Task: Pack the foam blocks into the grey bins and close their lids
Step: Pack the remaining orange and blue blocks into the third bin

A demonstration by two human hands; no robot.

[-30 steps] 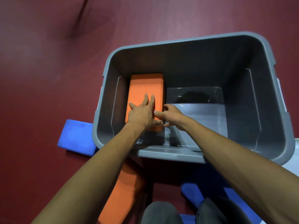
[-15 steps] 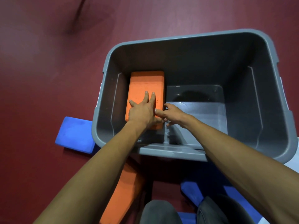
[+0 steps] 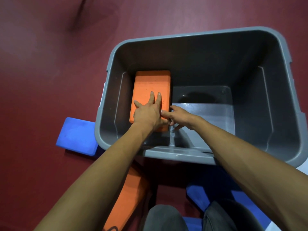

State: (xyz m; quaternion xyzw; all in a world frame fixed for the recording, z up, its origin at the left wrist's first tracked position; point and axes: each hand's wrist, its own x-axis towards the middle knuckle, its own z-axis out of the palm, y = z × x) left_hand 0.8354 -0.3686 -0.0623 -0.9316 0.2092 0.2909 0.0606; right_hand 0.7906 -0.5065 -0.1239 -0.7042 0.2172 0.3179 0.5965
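Head view: grey bin (image 3: 200,60), lid off, holds one orange foam block (image 3: 150,82) flat on its floor against the 9 o'clock wall. Bare bin floor runs from the block to the 3 o'clock wall. Left hand (image 3: 148,114) lies flat on the block, fingers straight. Right hand (image 3: 180,115) touches the block's 3 o'clock edge; can't tell if it pinches. Outside on the red floor (image 3: 50,64): blue foam block (image 3: 76,135) at 9 o'clock touching the rim, second orange block (image 3: 126,197) at 6.
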